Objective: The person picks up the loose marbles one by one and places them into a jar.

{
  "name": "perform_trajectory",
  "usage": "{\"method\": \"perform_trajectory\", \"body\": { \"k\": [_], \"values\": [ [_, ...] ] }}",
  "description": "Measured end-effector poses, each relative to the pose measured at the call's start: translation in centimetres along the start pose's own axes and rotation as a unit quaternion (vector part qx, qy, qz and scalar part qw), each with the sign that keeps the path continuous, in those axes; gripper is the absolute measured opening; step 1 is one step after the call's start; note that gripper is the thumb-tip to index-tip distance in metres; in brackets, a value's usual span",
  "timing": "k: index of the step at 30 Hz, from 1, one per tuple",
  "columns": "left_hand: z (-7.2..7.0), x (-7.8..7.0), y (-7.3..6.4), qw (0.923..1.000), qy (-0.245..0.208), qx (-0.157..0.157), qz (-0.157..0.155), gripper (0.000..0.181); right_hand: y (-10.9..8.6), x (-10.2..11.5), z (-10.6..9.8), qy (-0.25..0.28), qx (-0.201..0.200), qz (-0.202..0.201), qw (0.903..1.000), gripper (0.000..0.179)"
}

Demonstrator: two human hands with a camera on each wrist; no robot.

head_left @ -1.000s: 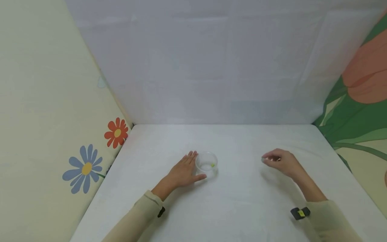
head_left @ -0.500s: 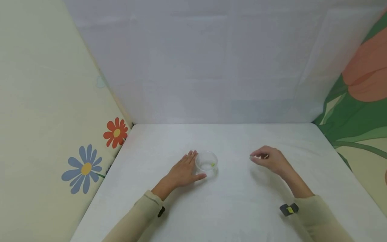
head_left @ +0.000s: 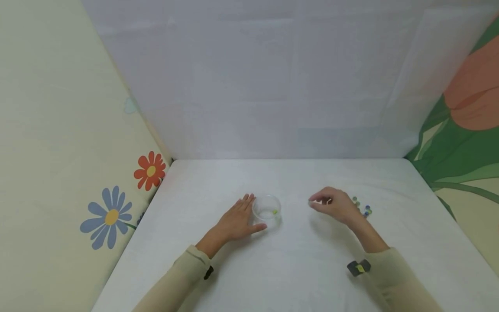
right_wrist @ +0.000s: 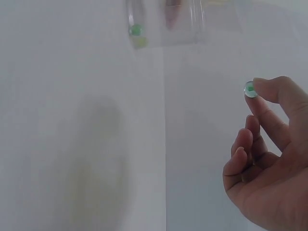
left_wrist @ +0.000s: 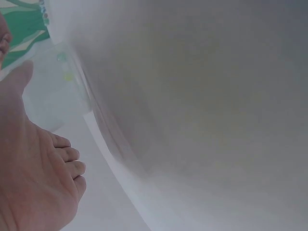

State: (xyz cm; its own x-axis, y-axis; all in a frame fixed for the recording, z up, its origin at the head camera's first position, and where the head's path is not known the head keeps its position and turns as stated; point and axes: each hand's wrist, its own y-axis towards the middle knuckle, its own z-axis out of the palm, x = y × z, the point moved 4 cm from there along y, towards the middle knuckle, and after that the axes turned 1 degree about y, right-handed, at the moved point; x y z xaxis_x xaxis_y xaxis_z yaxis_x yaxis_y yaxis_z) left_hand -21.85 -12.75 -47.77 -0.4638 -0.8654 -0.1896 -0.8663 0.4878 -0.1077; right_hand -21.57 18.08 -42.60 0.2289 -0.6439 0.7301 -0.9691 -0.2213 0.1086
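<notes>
A clear round tub point(head_left: 267, 218) stands on the white table, with a green marble point(right_wrist: 136, 30) and a small yellow-green spot low inside it. My left hand point(head_left: 235, 222) rests flat beside the tub's left side. Its fingers are straight and the thumb lies along the near side; in the left wrist view the palm point(left_wrist: 41, 178) faces the tub. To the right, my right hand point(head_left: 336, 205) is raised above the table. Its thumb and forefinger pinch a clear glass marble with a green core point(right_wrist: 250, 89), and the other fingers are curled in.
Several blue and green marbles point(head_left: 367, 211) lie loose on the white table point(head_left: 296, 260), behind and right of the right hand. A white backdrop point(head_left: 273, 86) rises at the far edge. Flower-patterned walls point(head_left: 43, 151) flank both sides.
My right hand has moved left toward the tub with the pinched marble. Loose marbles that it hid have come into sight behind it. The left hand and tub have stayed put.
</notes>
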Motion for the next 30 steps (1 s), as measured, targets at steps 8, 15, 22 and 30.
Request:
{"method": "perform_trajectory", "body": {
  "k": [8, 15, 22, 30],
  "values": [
    [0.1, 0.1, 0.0, 1.0000, 0.003, -0.002, -0.002, 0.105, 0.8, 1.2, 1.3, 0.027, 0.002, -0.022, 0.9994, 0.014],
    [0.0, 0.0, 0.0, 1.0000, -0.001, 0.000, -0.001, 0.106, 1.2, 2.3, 2.7, 0.041, 0.014, -0.043, 0.9981, 0.013],
    [0.1, 0.2, 0.0, 1.0000, 0.002, -0.002, 0.001, 0.106, 1.6, 3.5, 3.8, 0.045, 0.027, -0.048, 0.9975, 0.014],
    [-0.1, 0.3, -0.2, 1.0000, 0.003, -0.002, 0.002, 0.106, 2.3, 5.2, 5.1, 0.041, 0.040, -0.066, 0.9961, 0.014]
  ]
}}
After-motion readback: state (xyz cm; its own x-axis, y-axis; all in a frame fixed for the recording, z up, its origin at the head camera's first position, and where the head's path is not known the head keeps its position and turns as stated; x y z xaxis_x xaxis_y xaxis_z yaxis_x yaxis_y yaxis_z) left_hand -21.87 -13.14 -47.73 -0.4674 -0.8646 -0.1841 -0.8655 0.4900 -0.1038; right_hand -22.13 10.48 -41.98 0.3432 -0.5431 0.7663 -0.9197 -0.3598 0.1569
